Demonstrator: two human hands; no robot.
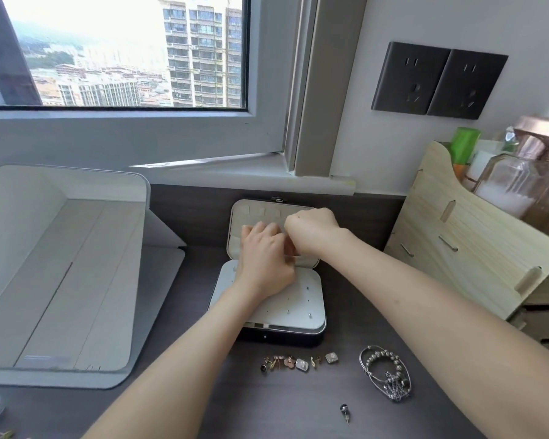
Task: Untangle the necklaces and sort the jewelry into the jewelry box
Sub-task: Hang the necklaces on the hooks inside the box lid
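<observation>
The jewelry box (286, 339) lies open on the dark worktop (267, 403), its lid (251, 213) raised at the back. Both hands meet over its hinge. The left hand (265, 261) reaches its fingers toward the lid and the right hand (311, 231) is curled, knuckles up. I cannot tell what either holds. A few studs sit in the box's white panel. In front of the box lie a row of earrings (300, 362), a tangled silver chain heap (385, 375) and one lone stud (345, 412).
</observation>
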